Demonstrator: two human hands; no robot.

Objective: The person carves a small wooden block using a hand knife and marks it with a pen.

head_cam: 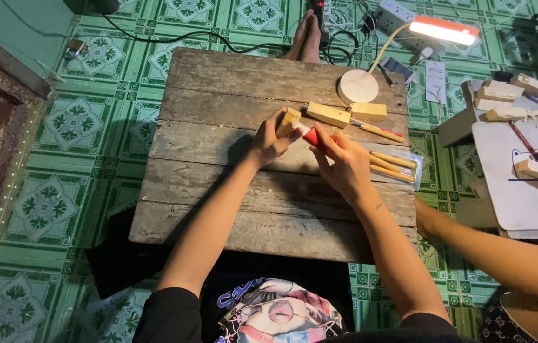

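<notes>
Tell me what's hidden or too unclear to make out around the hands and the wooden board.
- Red tool, head view: the right hand covers its handle; the tip against the wood block is too small to tell.
- Wood block: the left hand hides its lower part.
- Packet of carving tools: blades too small to read.
- Second person's arm: cut off by the right edge.

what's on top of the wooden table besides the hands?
On the wooden table: two wood blocks, a round lamp base, loose carving tools and a clear tool pack. The hands hide the boards beneath them.
</notes>
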